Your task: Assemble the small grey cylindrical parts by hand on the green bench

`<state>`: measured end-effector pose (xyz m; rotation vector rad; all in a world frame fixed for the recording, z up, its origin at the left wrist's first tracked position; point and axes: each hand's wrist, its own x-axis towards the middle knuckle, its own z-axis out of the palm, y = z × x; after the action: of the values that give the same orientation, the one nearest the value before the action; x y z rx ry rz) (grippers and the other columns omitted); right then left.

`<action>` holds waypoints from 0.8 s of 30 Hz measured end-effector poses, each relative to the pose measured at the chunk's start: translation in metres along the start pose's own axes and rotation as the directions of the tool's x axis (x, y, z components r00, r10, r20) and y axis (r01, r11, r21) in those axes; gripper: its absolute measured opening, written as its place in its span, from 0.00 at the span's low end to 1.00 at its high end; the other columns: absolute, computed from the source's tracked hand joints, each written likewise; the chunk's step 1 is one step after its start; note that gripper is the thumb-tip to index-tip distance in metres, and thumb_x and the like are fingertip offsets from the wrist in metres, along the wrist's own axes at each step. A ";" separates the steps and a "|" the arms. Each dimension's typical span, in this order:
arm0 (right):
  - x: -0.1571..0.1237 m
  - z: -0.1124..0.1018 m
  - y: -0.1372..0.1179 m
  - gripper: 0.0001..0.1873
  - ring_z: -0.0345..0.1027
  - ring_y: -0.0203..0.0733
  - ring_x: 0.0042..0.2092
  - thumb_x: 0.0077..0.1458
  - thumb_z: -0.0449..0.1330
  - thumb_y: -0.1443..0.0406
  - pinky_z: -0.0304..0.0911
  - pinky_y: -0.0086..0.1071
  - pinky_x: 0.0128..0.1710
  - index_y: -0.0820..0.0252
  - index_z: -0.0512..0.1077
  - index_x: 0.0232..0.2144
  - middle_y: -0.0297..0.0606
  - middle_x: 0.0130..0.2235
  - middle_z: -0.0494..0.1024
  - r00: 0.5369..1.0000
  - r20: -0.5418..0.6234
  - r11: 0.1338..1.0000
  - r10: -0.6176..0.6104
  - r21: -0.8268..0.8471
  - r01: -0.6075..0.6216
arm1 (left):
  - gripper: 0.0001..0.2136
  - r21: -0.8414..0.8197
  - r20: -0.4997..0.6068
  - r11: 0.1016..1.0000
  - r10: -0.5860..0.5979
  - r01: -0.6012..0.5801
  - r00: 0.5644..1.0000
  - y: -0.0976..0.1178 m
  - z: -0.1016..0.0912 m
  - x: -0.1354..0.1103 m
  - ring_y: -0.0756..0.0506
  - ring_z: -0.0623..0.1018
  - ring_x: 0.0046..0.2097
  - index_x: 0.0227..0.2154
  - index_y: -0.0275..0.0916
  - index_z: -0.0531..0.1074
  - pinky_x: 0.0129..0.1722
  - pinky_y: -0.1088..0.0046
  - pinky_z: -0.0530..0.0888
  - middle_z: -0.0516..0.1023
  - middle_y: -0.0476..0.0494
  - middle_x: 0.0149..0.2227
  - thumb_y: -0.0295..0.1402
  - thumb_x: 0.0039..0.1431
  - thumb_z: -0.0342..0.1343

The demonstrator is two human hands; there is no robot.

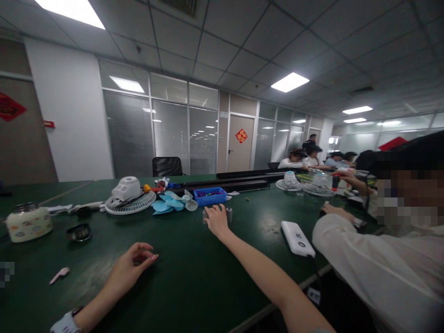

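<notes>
My right hand (217, 223) reaches forward over the green table, its fingers spread and bent downward. Beside its fingertips stands a small grey cylinder (204, 216), and another grey metal cylinder (229, 214) is on its right side. Whether the fingers touch either one is hard to see. My left hand (133, 261) hovers nearer to me, fingers loosely curved, with a gap between thumb and fingers and nothing in it. Just past my right hand lies a blue bin (209, 200) with small parts inside. Light-blue fan blades (168, 202) rest left of the bin.
A white fan head (127, 192) stands farther left. Near the left edge are a patterned jar (29, 224), a black lid (79, 232) and a pink earbud (59, 274). A white power bank (297, 238) lies right of my arm. A co-worker in a white sleeve (367, 252) sits at right.
</notes>
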<state>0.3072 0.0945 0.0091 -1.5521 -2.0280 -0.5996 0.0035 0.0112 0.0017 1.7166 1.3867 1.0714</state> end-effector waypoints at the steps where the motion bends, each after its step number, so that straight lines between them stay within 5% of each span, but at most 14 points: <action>1: 0.000 0.002 0.001 0.26 0.59 0.50 0.57 0.57 0.59 0.61 0.44 0.47 0.60 0.60 0.65 0.57 0.47 0.52 0.74 1.000 -0.005 1.000 -0.005 -0.014 0.005 | 0.29 0.004 -0.004 1.000 0.005 -0.005 1.000 0.002 0.001 -0.001 0.38 0.79 0.35 0.35 0.41 0.67 0.36 0.63 0.73 0.79 0.44 0.29 0.57 0.34 0.62; 5: -0.002 0.001 0.011 0.33 0.53 0.53 0.62 0.58 0.56 0.55 0.40 0.49 0.62 0.61 0.58 0.62 0.50 0.60 0.65 0.995 -0.093 0.999 0.027 -0.037 -0.031 | 0.28 0.003 -0.008 0.999 0.044 -0.044 0.999 0.011 0.004 -0.006 0.40 0.79 0.34 0.34 0.40 0.66 0.36 0.64 0.73 0.78 0.45 0.28 0.57 0.35 0.61; 9: -0.009 -0.007 0.031 0.34 0.49 0.56 0.64 0.61 0.50 0.52 0.41 0.49 0.61 0.64 0.55 0.63 0.53 0.63 0.60 0.962 -0.167 0.975 0.214 -0.019 -0.220 | 0.24 0.024 0.003 0.996 0.081 -0.081 0.997 0.007 0.006 -0.006 0.42 0.78 0.34 0.35 0.40 0.65 0.37 0.65 0.72 0.78 0.46 0.29 0.54 0.42 0.59; 14: -0.019 -0.002 0.062 0.27 0.67 0.49 0.52 0.61 0.52 0.59 0.58 0.41 0.52 0.61 0.59 0.60 0.50 0.54 0.71 0.934 0.057 0.921 0.352 0.154 -0.357 | 0.19 0.044 -0.004 0.994 0.102 -0.101 0.995 -0.002 0.007 -0.004 0.43 0.78 0.35 0.37 0.40 0.65 0.37 0.66 0.71 0.78 0.47 0.31 0.47 0.46 0.59; 17: -0.020 0.002 0.070 0.24 0.70 0.49 0.49 0.58 0.54 0.63 0.62 0.40 0.49 0.61 0.63 0.56 0.47 0.49 0.74 0.911 0.081 0.876 0.404 0.252 -0.411 | 0.17 0.027 -0.012 0.993 0.114 -0.114 0.993 -0.004 0.009 -0.004 0.44 0.78 0.34 0.36 0.40 0.65 0.37 0.67 0.71 0.77 0.48 0.30 0.44 0.47 0.59; 20: -0.018 -0.007 0.056 0.26 0.71 0.50 0.47 0.57 0.55 0.64 0.62 0.43 0.49 0.61 0.61 0.57 0.47 0.47 0.75 0.904 0.011 0.849 0.427 0.339 -0.405 | 0.15 0.020 -0.022 0.991 0.130 -0.130 0.991 -0.002 0.010 -0.006 0.45 0.78 0.34 0.36 0.41 0.64 0.37 0.67 0.72 0.77 0.49 0.30 0.42 0.50 0.58; 24: -0.024 -0.031 -0.011 0.30 0.72 0.48 0.46 0.55 0.58 0.61 0.64 0.45 0.50 0.55 0.58 0.59 0.42 0.46 0.76 0.948 0.028 0.716 0.318 0.648 -0.260 | 0.14 0.064 -0.049 0.979 0.195 -0.192 0.980 0.013 0.011 -0.016 0.43 0.78 0.39 0.39 0.41 0.66 0.37 0.66 0.73 0.78 0.46 0.36 0.41 0.53 0.57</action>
<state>0.3060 0.0541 0.0172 -1.3272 -1.6134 0.1630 0.0171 -0.0077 0.0061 1.9095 1.3166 1.2015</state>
